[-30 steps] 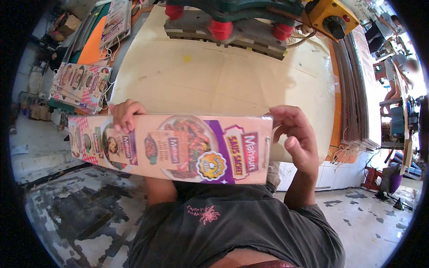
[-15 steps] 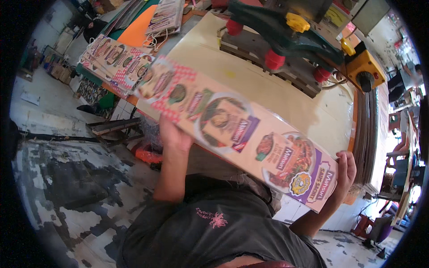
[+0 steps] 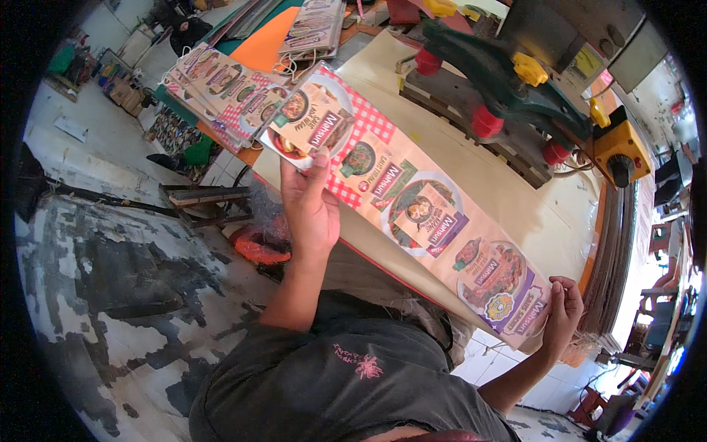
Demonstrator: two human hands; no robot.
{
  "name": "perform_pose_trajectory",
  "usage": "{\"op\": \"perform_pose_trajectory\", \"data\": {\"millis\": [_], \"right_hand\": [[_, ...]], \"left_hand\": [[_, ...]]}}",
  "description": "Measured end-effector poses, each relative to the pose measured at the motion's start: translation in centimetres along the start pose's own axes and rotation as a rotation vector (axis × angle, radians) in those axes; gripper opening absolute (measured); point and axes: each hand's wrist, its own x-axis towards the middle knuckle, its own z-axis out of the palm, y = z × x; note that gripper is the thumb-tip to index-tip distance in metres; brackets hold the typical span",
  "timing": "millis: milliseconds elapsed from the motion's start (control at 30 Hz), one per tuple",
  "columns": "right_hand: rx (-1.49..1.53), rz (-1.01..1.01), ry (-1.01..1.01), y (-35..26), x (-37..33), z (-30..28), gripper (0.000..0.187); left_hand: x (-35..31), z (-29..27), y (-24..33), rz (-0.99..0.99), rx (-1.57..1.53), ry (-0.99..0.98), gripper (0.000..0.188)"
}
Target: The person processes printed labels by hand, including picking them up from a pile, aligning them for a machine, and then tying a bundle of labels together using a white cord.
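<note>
Head view: printed card stack [image 3: 221, 92] at the left edge of the table [image 3: 530, 210].
Left hand [image 3: 313, 210]: fingers grasping left end, thumb on face.
Long printed strip [image 3: 423, 210]: slanted over table's near edge.
Right hand [image 3: 563, 313]: fingers pinching purple end.

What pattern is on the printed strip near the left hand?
Printed strip: red and white checks, best seen in head view.

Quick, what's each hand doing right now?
Left hand: closed, thumb on top, holding the upper-left end of the long food-picture strip.
Right hand: closed, fingers gripping the strip's lower-right end.
</note>
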Motion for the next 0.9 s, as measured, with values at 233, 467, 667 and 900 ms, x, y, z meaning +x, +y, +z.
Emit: {"op": "perform_pose_trajectory", "data": {"millis": [233,467,667,900], "right_hand": [[-0.049,-0.001,-0.058,0.5,-0.1,-0.4,0.019],[0.147,0.002,0.006,-1.2,-1.0,-0.4,0.015],[0.243,-0.159,-0.013,-2.5,-1.9,2.7,0.013],[0.334,-0.056,-0.336,-5.3,-0.9,4.7,0.014]], "left_hand": [[-0.2,-0.2,0.1,-0.03,0.025,0.028,0.049],[-0.6,-3.5,0.7,-0.222,0.017,0.006,0.049],[0.1,-8.1,2.4,-0.184,-0.032,0.079,0.021],[5.5,-13.0,10.8,0.03,0.102,0.548,0.028]]}}
